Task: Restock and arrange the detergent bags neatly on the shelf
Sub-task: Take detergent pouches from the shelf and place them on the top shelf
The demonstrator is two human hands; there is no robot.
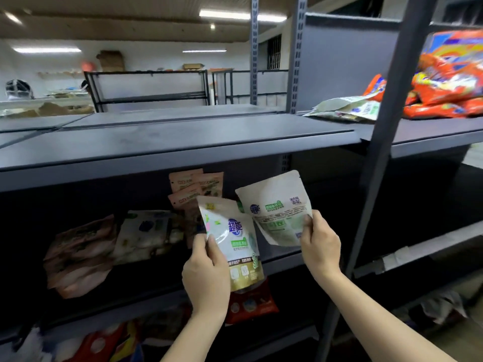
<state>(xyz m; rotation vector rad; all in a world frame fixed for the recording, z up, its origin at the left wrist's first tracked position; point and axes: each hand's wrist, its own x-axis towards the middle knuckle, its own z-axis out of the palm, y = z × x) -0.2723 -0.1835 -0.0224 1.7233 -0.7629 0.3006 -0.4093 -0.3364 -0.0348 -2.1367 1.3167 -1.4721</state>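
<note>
In front of a dark metal shelf (183, 142), the left hand (206, 273) grips a white detergent bag (235, 241) by its edge while the right hand (320, 246) pinches a second white bag (277, 205) (back side showing) beside it.

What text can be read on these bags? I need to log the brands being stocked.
"超能": blue logo on the white bag in the left hand.
"3": large digit low on that bag.
Bag in the right hand: same logo, QR code, print blurred.
Tan pouches behind, orange bags above: unreadable.
</note>
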